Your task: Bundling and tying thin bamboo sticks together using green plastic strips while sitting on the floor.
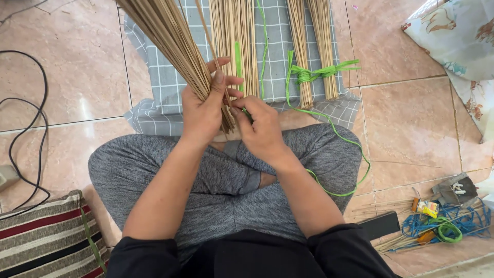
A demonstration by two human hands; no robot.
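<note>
Two hands in frame, left hand and right hand. Four bundles of pale sticks fan across one checked cloth. One striped cushion, one black cable, one dark flat block on the floor.

Single head cam, looking steeply down from the seated person's own eye line, facing forward over the crossed legs. Close range: forearms fill frame centre, tiled floor around the edges. No second view.
</note>
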